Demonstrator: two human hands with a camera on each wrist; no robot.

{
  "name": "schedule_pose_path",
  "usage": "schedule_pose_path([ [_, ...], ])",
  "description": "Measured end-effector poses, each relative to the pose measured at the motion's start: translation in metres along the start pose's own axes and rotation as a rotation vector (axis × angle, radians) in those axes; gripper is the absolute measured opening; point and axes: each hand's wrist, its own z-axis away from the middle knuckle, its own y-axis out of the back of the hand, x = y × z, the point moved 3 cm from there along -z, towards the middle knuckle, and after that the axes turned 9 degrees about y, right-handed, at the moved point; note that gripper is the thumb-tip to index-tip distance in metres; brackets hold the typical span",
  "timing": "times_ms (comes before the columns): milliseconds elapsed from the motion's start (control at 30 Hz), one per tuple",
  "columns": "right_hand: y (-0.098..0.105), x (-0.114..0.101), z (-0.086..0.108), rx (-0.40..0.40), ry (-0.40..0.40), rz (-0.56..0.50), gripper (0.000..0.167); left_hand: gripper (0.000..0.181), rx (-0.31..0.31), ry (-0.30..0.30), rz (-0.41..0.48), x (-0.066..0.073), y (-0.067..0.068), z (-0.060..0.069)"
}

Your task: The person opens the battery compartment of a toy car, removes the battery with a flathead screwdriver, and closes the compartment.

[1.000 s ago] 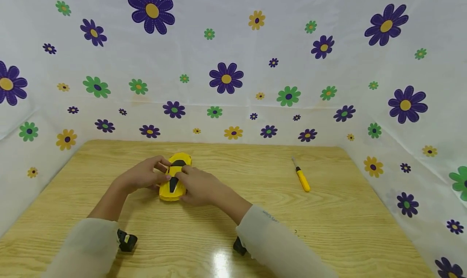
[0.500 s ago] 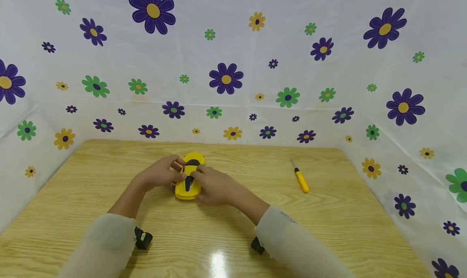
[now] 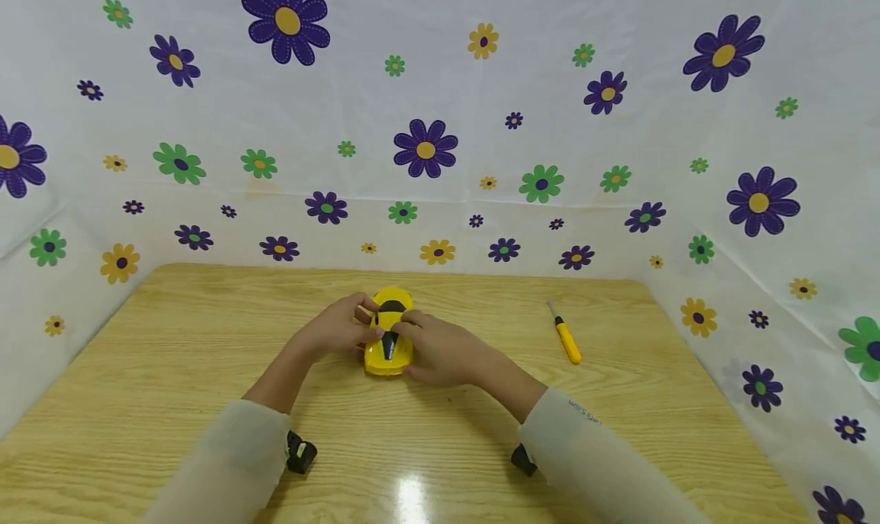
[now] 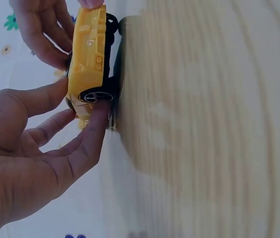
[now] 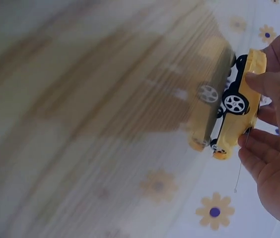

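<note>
A yellow toy car (image 3: 387, 321) with black windows is at the middle of the wooden table, its wheels at or just above the surface; I cannot tell which. My left hand (image 3: 334, 327) holds its left side. In the left wrist view, the thumb lies on the car's upper part and a finger reaches a wheel (image 4: 95, 95). From the other side my right hand (image 3: 443, 348) grips the car, its thumb on the yellow flank in the right wrist view. A thin wire (image 5: 239, 173) sticks out near the car there.
A screwdriver (image 3: 568, 342) with a yellow handle lies on the right of the wooden table (image 3: 440, 432). A white cloth (image 3: 454, 88) printed with flowers stands behind the table and along its sides.
Both hands have moved the toy car steadily to the right across the table, from left of the middle. Their hold on it looks the same. The screwdriver has stayed put.
</note>
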Motion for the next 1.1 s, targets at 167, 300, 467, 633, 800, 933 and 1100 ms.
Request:
schedule_pose_path([
  [167, 0.003, 0.015, 0.019, -0.004, 0.012, -0.028, 0.064, 0.043, 0.016, 0.023, 0.015, 0.013, -0.019, -0.005],
  [300, 0.005, 0.026, 0.035, -0.001, 0.024, -0.049, 0.064, 0.042, 0.013, 0.033, 0.027, 0.023, -0.033, -0.006],
  [467, 0.007, 0.031, 0.048, 0.021, 0.051, -0.081, 0.064, 0.041, 0.015, 0.026, 0.023, 0.032, -0.044, -0.006],
  [633, 0.007, 0.033, 0.053, 0.032, 0.056, -0.077, 0.065, 0.042, 0.021, 0.026, 0.027, 0.036, -0.048, -0.007],
  [800, 0.006, 0.036, 0.055, 0.039, 0.051, -0.081, 0.064, 0.043, 0.009, 0.022, 0.007, 0.036, -0.047, -0.009],
  [933, 0.005, 0.037, 0.055, 0.040, 0.050, -0.083, 0.064, 0.042, -0.023, -0.024, -0.054, 0.034, -0.039, -0.015],
  [1100, 0.005, 0.036, 0.054, 0.040, 0.053, -0.090, 0.064, 0.036, 0.002, -0.141, -0.199, 0.035, -0.025, -0.023],
])
